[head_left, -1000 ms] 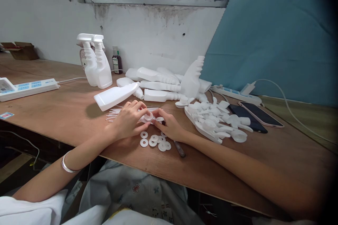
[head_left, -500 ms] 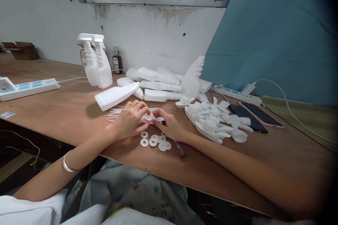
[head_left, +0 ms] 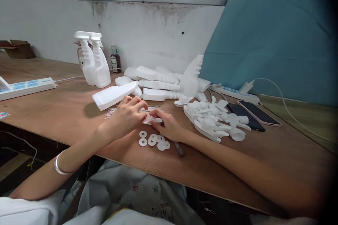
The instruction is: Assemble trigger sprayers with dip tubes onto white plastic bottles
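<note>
A white trigger sprayer head is held between both hands above the wooden table. My left hand has its fingers curled over the round collar end. My right hand pinches the other side of the piece, with the thumb and index finger at it. Several flat white ring washers lie just below the hands. Thin white dip tubes are spread behind my left hand. From under my right hand sticks out a dark tool handle; its other end is hidden.
White empty-looking bottles are piled at the back. To their left stand two spray bottles and a dark bottle. On the right are a heap of sprayer heads, two phones and a power strip.
My left fingers have closed further over the collar end, and the sprayer head has turned slightly between the hands. The whole view has shifted a little.
</note>
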